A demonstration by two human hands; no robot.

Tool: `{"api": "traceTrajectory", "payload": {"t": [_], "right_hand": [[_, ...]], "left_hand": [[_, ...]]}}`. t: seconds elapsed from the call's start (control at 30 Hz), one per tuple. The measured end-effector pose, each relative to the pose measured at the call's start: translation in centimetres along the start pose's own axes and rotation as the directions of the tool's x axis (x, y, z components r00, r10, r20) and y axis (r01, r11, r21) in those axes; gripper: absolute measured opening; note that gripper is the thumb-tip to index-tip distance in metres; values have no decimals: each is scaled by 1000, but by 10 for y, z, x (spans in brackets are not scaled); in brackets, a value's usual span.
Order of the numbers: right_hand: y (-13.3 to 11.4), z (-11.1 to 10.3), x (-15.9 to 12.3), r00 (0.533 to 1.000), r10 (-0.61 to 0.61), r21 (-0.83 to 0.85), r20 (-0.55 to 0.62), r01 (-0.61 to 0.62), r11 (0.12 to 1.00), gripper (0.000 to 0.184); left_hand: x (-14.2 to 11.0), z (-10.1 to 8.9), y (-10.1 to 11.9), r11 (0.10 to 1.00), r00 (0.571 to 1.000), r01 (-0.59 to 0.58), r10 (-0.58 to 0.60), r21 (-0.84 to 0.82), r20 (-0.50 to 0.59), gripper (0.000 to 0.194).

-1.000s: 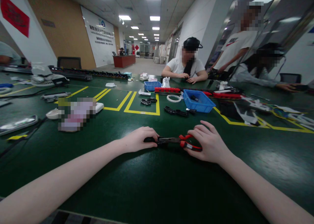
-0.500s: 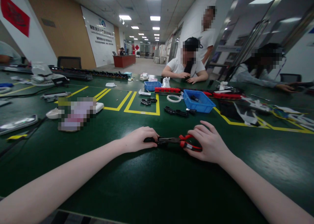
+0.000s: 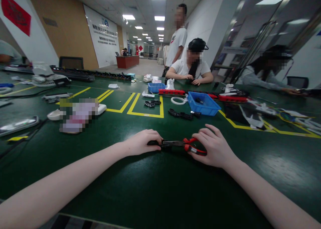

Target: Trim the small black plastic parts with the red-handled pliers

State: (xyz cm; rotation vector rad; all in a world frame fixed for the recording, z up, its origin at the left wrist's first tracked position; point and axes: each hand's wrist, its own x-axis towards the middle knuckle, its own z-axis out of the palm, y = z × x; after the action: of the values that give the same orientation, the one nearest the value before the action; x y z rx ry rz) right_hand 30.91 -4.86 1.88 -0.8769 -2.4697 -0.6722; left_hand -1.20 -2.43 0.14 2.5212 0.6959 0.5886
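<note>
Left hand: fingers clamped on a black part
Right hand: fingers gripping red-handled pliers
Pliers: nose leftward, overlapping the part
Blue bin: far, right of centre

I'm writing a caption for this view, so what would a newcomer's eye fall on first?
Probably the red-handled pliers in the right hand, near the middle, their tips at a black part that the left hand holds. Next, perhaps, the larger blue bin, farther back and slightly right, and the yellow tape outlining areas on the green table beyond the hands.
</note>
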Motion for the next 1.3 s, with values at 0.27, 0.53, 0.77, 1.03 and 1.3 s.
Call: {"api": "traceTrajectory", "payload": {"t": [0.27, 0.53, 0.77, 1.03, 1.3], "right_hand": [[-2, 1, 0, 1000, 21, 16, 13, -21, 1000, 40], [1, -4, 1, 1000, -10, -23, 13, 10, 1000, 41], [1, -2, 0, 1000, -7, -9, -3, 7, 1000, 39], [-2, 0, 0, 999, 34, 47, 25, -35, 998, 38], [0, 0, -1, 999, 40, 65, 32, -42, 997, 40]], "left_hand": [[0, 0, 1, 1000, 1000, 15, -15, 12, 11, 11], [-1, 0, 1, 1000, 1000, 13, -13, 5, 11, 11], [0, 0, 2, 1000, 1000, 3, -3, 6, 8, 11], [-1, 0, 2, 1000, 1000, 7, -7, 5, 4, 10], [-1, -1, 3, 1000, 1000, 7, -7, 9, 3, 10]]}}
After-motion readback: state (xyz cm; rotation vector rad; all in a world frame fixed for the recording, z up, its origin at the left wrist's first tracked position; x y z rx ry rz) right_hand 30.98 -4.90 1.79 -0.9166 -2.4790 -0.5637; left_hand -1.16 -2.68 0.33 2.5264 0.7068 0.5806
